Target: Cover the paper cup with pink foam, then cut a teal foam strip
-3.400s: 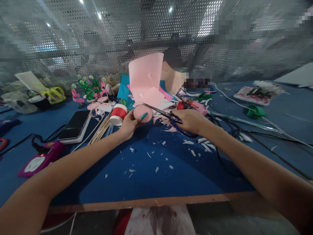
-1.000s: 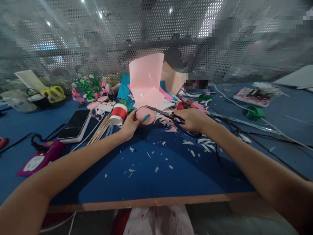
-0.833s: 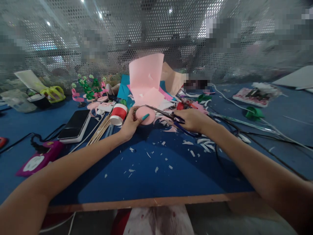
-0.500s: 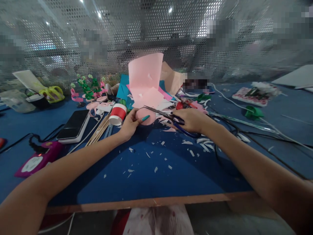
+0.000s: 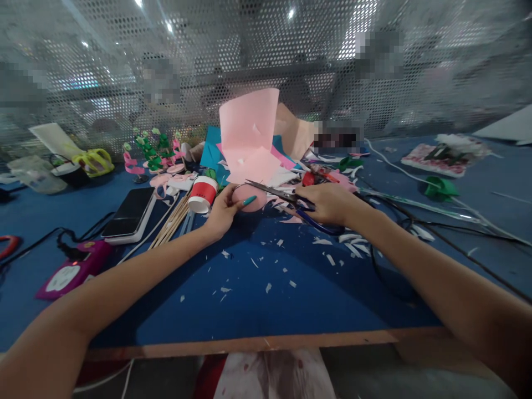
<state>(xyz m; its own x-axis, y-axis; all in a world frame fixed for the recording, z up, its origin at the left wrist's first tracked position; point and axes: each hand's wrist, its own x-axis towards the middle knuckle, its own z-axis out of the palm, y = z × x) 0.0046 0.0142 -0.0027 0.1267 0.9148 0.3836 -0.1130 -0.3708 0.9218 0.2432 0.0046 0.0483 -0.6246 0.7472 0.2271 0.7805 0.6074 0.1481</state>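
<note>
My left hand (image 5: 223, 213) pinches a round pink paper disc (image 5: 258, 204) at its left side, the thumb lying across its face. A pair of scissors (image 5: 277, 192) with dark blue handles is gripped in my right hand (image 5: 324, 202). Its blades reach left over the disc's upper edge. Behind the disc, a large pink paper sheet (image 5: 249, 124) stands curled among paper pieces. Close to my left hand, a red and white paper cup (image 5: 203, 194) lies tipped over beside wooden sticks (image 5: 168, 227).
Paper scraps (image 5: 268, 287) litter the blue table (image 5: 249, 316). On the left are a power bank (image 5: 131, 216), a purple power strip (image 5: 75, 269) and pink and green paper figures (image 5: 133, 166). Cables (image 5: 440, 224) and a green ribbon piece (image 5: 440, 188) lie right. A perforated metal screen (image 5: 249, 55) stands behind.
The view has shifted slightly, so things sit a little further right in it. Both hands keep nearly the same hold on the paper disc and the scissors.
</note>
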